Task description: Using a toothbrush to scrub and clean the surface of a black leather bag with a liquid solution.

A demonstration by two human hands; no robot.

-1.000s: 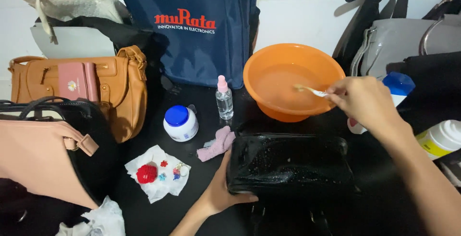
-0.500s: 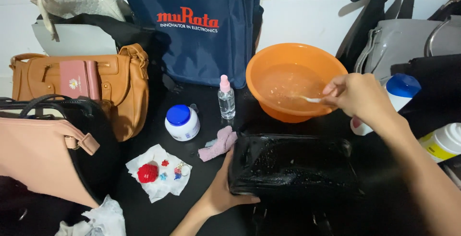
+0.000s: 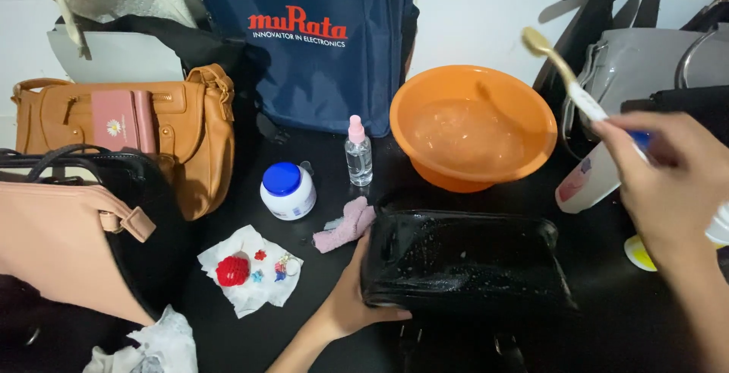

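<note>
My left hand (image 3: 351, 297) grips the black bag's (image 3: 463, 263) near-left end | right hand (image 3: 668, 183) holds a toothbrush (image 3: 566, 77), bristles up, far-right of it | bag's long axis runs left-right.

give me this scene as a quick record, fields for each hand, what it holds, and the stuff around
left hand: left hand grips the left end of the wet black bag, steadying it on the dark table
right hand: right hand holds a toothbrush, raised, bristles up, right of the bowl
bowl: orange bowl holding cloudy water, behind the black bag
near the bag: pink cloth, small spray bottle, white jar with blue lid
left side: tan handbag, pink bag, tissue with small red trinkets
back: navy tote
</note>
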